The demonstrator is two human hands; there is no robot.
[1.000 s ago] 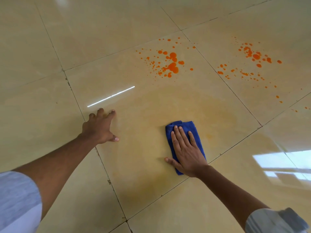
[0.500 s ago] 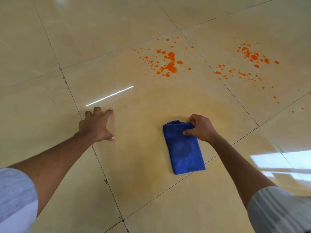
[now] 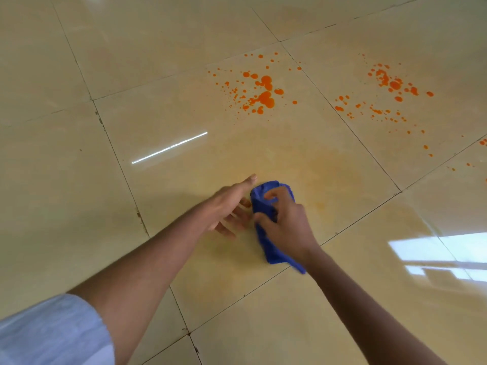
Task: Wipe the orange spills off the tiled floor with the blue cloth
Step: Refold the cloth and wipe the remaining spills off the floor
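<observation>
My right hand (image 3: 286,222) grips the blue cloth (image 3: 266,242), which is bunched and lifted partly off the beige tiled floor (image 3: 184,106). My left hand (image 3: 232,204) is just left of the cloth, fingers straight, its fingertips close to the cloth's edge; whether they touch it I cannot tell. One patch of orange spills (image 3: 263,93) lies on the same tile farther away. A second orange patch (image 3: 392,85) lies on the tile to the right, with a trail of small drops running toward the right edge. A faint orange smear (image 3: 311,177) stains the tile around the cloth.
Dark grout lines (image 3: 118,164) divide the glossy tiles. A bright window reflection (image 3: 448,254) shines on the floor at the right, and a thin light streak (image 3: 168,148) at the centre left.
My right hand went from pressing flat on the cloth to pinching its far end, then bunching and lifting it. My left hand left the floor and moved right, beside the cloth.
</observation>
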